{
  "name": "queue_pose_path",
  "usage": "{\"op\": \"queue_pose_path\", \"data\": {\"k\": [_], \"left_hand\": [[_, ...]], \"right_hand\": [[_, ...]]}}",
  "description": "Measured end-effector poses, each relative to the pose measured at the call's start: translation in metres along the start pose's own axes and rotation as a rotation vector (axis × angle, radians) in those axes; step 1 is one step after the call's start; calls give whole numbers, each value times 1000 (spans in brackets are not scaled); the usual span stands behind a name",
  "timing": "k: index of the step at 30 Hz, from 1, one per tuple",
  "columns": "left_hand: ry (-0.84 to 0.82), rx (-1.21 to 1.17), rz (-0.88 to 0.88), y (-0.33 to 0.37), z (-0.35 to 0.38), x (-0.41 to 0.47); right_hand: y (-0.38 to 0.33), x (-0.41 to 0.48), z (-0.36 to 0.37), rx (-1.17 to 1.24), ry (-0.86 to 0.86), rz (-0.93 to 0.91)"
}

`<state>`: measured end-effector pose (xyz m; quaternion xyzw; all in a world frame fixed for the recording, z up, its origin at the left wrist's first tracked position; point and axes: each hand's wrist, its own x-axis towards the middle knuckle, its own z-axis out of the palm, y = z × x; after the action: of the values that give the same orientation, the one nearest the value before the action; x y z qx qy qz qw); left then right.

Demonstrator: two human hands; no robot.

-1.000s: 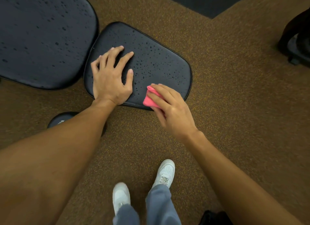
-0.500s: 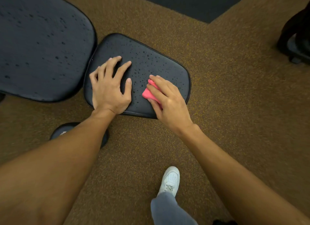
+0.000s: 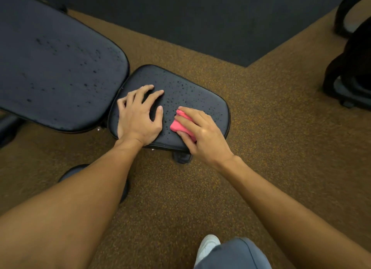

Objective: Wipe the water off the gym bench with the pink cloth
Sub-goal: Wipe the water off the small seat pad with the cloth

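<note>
The gym bench has two black padded parts dotted with water drops: a small seat pad (image 3: pixel 192 92) in the middle and a long back pad (image 3: pixel 56 72) at the left. My left hand (image 3: pixel 138 116) lies flat on the seat pad's left side, fingers spread, holding nothing. My right hand (image 3: pixel 202 134) presses a bunched pink cloth (image 3: pixel 178 125) onto the seat pad's near right part; most of the cloth is hidden under my fingers.
Brown speckled carpet (image 3: pixel 261 138) surrounds the bench, with a dark mat (image 3: pixel 200 18) beyond it. Black equipment (image 3: pixel 353 74) stands at the right edge. A bench foot (image 3: pixel 182 157) shows under the seat pad. My white shoe (image 3: pixel 206 246) and grey trouser leg are at the bottom.
The view has shifted, so the bench sits lower in frame. My right hand slid the pink cloth from the pad's near edge onto its surface. My left hand stayed put.
</note>
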<state>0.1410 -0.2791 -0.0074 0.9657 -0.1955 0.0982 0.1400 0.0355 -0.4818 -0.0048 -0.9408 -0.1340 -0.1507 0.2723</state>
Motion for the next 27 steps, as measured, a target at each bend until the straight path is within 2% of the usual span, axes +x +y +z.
{"op": "queue_pose_path", "data": {"k": [11,20,27], "left_hand": [[42,-4,10,-3,5,0],[5,-11,-10,-6,8,0],[-47,28,-6,-3,4,7]], "right_hand": [[-3,-4,3,-41,11,-31],[-4,-25,-10,-60,-71,-80],[-12,-5,-4,-97,22,113]]}}
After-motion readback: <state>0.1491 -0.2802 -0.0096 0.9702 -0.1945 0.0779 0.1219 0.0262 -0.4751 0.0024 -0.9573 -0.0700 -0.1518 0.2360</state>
